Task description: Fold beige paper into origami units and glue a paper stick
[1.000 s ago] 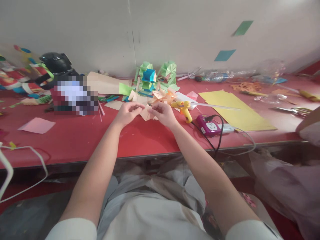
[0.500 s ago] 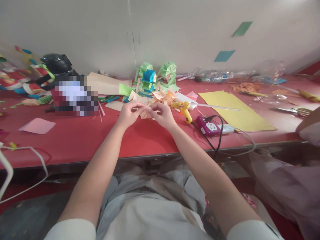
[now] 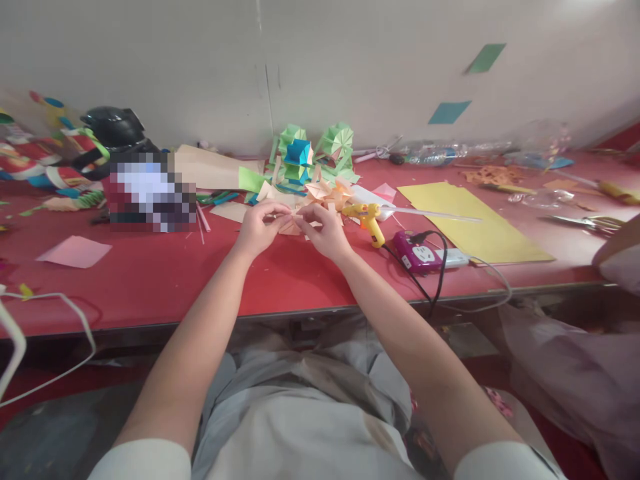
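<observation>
My left hand (image 3: pixel 263 228) and my right hand (image 3: pixel 324 230) meet fingertip to fingertip over the red table (image 3: pixel 295 283). Both are closed in a pinch on a small piece of peach paper (image 3: pixel 291 227), mostly hidden by the fingers. Just behind them lie folded peach paper shapes (image 3: pixel 330 192). Farther back, by the wall, stand green folded paper shapes (image 3: pixel 337 141) with a blue paper piece (image 3: pixel 299 153) among them. Right of my right hand rests a yellow glue gun (image 3: pixel 369 220) with a clear glue stick.
A purple power socket (image 3: pixel 419 252) with cables sits near the front edge. Yellow sheets (image 3: pixel 475 223) and scissors (image 3: pixel 585 221) lie to the right, pink paper (image 3: pixel 75 252) to the left. Another person's arm (image 3: pixel 620 253) shows at the right edge.
My fingers have shifted slightly around the small peach paper. Everything else is as it was.
</observation>
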### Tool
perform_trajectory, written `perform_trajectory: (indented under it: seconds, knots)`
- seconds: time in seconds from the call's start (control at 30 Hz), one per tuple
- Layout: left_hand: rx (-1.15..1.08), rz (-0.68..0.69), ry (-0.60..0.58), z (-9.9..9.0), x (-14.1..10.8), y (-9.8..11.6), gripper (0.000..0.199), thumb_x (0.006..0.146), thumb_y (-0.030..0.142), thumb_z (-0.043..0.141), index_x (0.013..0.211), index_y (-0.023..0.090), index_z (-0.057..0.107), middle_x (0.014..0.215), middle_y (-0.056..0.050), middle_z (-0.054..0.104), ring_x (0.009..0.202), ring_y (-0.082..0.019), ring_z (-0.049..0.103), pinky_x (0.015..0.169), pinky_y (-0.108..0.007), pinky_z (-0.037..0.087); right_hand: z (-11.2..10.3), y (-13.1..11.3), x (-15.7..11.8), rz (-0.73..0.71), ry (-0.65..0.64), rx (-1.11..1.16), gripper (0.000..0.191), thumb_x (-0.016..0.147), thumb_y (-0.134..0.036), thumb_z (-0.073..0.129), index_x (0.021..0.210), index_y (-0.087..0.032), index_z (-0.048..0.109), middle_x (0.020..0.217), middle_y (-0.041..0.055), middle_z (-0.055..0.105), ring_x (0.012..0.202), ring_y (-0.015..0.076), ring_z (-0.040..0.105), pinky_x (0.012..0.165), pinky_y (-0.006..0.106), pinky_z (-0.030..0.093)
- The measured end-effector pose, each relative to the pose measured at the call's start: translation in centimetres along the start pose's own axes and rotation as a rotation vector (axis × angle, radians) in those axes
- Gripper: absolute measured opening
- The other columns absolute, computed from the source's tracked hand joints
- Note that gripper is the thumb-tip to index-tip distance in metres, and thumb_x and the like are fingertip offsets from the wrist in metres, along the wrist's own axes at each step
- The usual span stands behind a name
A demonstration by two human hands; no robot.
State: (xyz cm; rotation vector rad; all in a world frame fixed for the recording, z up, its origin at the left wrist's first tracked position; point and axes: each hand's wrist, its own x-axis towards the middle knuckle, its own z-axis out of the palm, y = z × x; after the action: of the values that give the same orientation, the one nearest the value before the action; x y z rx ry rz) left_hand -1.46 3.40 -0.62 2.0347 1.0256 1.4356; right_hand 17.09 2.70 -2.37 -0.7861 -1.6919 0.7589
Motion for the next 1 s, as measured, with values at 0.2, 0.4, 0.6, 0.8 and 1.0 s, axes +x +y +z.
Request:
perform_trajectory:
  seconds: [0.2, 0.4, 0.6, 0.8, 1.0]
  knots:
    - [0.058, 0.049, 0.012, 0.03, -0.04, 0.24, 0.030, 0.087, 0.048, 0.071, 0.079, 0.019, 0.072, 0.099, -0.009, 0.073, 0.093, -0.021, 0.068, 0.072, -0.030, 0.056, 0.00, 0.07, -0.06, -0.039, -0.014, -0.043, 0.025, 0.092, -0.045, 0.062, 0.096, -0.020, 0.061, 0.085, 0.0042, 0.064, 0.080, 0.0167, 0.064, 0.058, 0.025, 0.049]
    - [0.066, 0.076, 0.008, 0.14, -0.06, 0.36, 0.032, 0.085, 0.051, 0.072, 0.082, 0.020, 0.074, 0.095, -0.008, 0.072, 0.090, -0.020, 0.068, 0.072, -0.030, 0.056, -0.07, 0.18, -0.04, -0.051, -0.006, -0.067, 0.024, 0.094, -0.045, 0.060, 0.091, -0.021, 0.059, 0.085, 0.0036, 0.064, 0.076, 0.0154, 0.063, 0.059, 0.025, 0.051]
    - [0.034, 0.002, 0.028, -0.03, -0.01, 0.45, 0.035, 0.081, 0.056, 0.074, 0.084, 0.021, 0.073, 0.098, -0.008, 0.072, 0.091, -0.020, 0.068, 0.072, -0.029, 0.057, -0.23, -0.32, 0.03, -0.051, 0.031, -0.107, 0.029, 0.094, -0.050, 0.058, 0.087, -0.022, 0.059, 0.084, 0.0038, 0.064, 0.073, 0.0161, 0.063, 0.066, 0.030, 0.055]
    - [0.027, 0.000, 0.053, -0.30, 0.15, 0.53, 0.032, 0.081, 0.052, 0.075, 0.081, 0.020, 0.072, 0.095, -0.008, 0.072, 0.089, -0.019, 0.068, 0.072, -0.028, 0.057, -0.27, -0.44, 0.07, -0.061, 0.028, -0.076, 0.026, 0.094, -0.046, 0.059, 0.086, -0.022, 0.059, 0.083, 0.0041, 0.065, 0.074, 0.0165, 0.064, 0.067, 0.030, 0.055]
    - [0.062, 0.034, 0.058, -0.51, 0.20, 0.42, 0.027, 0.083, 0.046, 0.075, 0.075, 0.020, 0.073, 0.095, -0.008, 0.073, 0.089, -0.020, 0.068, 0.071, -0.030, 0.056, -0.27, -0.03, 0.04, -0.080, 0.012, -0.069, 0.021, 0.094, -0.042, 0.060, 0.087, -0.022, 0.060, 0.087, 0.0041, 0.066, 0.079, 0.0166, 0.064, 0.068, 0.029, 0.055]
